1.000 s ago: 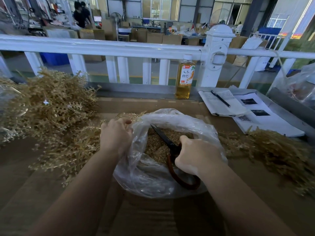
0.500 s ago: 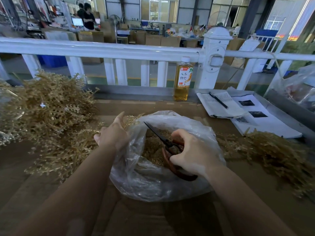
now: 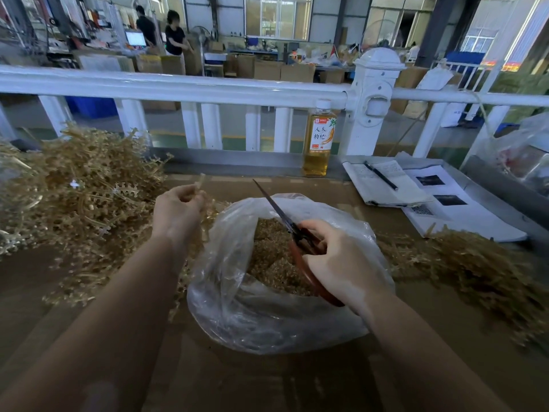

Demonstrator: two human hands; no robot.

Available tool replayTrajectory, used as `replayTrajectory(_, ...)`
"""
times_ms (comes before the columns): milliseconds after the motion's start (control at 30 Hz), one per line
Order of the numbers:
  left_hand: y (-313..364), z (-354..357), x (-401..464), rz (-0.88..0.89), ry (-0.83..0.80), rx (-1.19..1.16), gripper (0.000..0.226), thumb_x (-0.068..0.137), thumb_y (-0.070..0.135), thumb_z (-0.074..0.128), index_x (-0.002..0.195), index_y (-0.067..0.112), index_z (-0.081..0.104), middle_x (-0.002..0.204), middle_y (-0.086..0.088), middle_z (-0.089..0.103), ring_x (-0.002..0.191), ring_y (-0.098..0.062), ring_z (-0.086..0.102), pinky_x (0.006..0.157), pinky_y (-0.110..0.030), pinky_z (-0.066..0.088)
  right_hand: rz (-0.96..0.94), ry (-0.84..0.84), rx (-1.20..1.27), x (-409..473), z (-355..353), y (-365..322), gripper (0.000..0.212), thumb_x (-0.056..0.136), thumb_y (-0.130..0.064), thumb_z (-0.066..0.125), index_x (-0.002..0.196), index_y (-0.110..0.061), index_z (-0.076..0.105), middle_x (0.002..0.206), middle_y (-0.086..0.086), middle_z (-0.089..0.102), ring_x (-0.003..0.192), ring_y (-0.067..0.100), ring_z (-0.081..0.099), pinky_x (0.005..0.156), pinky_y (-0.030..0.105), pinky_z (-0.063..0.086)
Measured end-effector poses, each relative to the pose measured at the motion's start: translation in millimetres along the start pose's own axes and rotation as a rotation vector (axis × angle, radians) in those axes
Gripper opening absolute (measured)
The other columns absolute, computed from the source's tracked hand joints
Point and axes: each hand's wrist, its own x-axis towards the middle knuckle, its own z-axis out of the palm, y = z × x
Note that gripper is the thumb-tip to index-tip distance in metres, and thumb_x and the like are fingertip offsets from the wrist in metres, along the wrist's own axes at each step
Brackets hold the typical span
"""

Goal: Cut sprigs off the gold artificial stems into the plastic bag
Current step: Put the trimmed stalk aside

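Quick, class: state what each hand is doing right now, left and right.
Left hand: fingers pinch a gold stem.
Right hand: grips the scissors over the plastic bag.

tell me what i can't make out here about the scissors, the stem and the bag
Head view only:
- scissors: handles hidden by the right hand.
- stem: motion-blurred, mostly hidden inside the left hand.
- bag: depth of cut sprigs hidden by crumpled plastic.
- bottle: label print too small.

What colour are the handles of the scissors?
The scissors' handles are reddish-brown, seen in the head view.
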Motion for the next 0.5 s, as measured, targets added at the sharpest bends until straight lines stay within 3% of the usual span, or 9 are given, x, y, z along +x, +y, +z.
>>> replayTrajectory(100, 9, -1, -5, -0.012, 0.018, -0.083, 0.026, 0.098, 0.022, 0.050, 0.116, 0.009, 0.064, 0.080, -0.001, 0.062, 0.067, -0.013, 0.054, 0.064, -0.028, 0.046, -0.013, -0.006, -0.028, 0, 2, -4, 0.041, 0.091, -0.027, 0.061, 0.129, -0.038, 0.052, 0.092, -0.023, 0.048, 0.088, -0.001, 0.051, 0.062, 0.002, 0.038)
replayTrajectory(167, 18, -3, -10, -0.017, 0.045, -0.203, 0.024, 0.098, 0.024, 0.049, 0.112, 0.012, 0.065, 0.085, -0.002, 0.064, 0.076, -0.016, 0.057, 0.071, -0.029, 0.050, -0.009, -0.013, -0.047, -1, 5, -6, 0.042, 0.090, -0.029, 0.061, 0.131, -0.035, 0.052, 0.098, -0.018, 0.050, 0.083, -0.003, 0.047, 0.059, -0.001, 0.037)
replayTrajectory(267, 29, -10, -18, 0.076, 0.049, -0.334, 0.018, 0.098, 0.026, 0.050, 0.102, 0.024, 0.067, 0.098, -0.004, 0.066, 0.089, -0.021, 0.060, 0.085, -0.036, 0.052, 0.022, -0.035, 0.005, -3, 8, -6, 0.041, 0.090, -0.025, 0.062, 0.129, -0.032, 0.053, 0.100, -0.016, 0.056, 0.088, 0.002, 0.053, 0.070, 0.008, 0.042)
replayTrajectory(367, 29, -10, -24, 0.168, -0.200, -0.104, 0.013, 0.094, 0.027, 0.054, 0.095, 0.033, 0.066, 0.095, 0.004, 0.067, 0.086, -0.020, 0.059, 0.075, -0.028, 0.050, 0.046, -0.028, 0.023, -3, 9, -6, 0.040, 0.090, -0.023, 0.062, 0.128, -0.028, 0.054, 0.111, -0.009, 0.060, 0.102, 0.011, 0.057, 0.090, 0.027, 0.051)
replayTrajectory(433, 19, -4, -26, 0.193, -0.412, 0.226, 0.022, 0.093, 0.021, 0.056, 0.112, 0.031, 0.062, 0.092, 0.004, 0.065, 0.078, -0.021, 0.054, 0.067, -0.026, 0.046, 0.061, -0.005, 0.028, -2, 9, -5, 0.039, 0.089, -0.024, 0.063, 0.127, -0.029, 0.056, 0.109, -0.010, 0.060, 0.105, 0.013, 0.058, 0.094, 0.035, 0.051)
replayTrajectory(500, 7, 1, -24, 0.158, -0.519, 0.350, 0.047, 0.093, 0.009, 0.055, 0.135, 0.028, 0.048, 0.099, -0.004, 0.064, 0.079, -0.021, 0.053, 0.067, -0.029, 0.047, 0.073, 0.003, 0.023, -3, 10, -4, 0.040, 0.088, -0.025, 0.063, 0.127, -0.029, 0.056, 0.110, -0.010, 0.062, 0.106, 0.014, 0.058, 0.095, 0.036, 0.050)
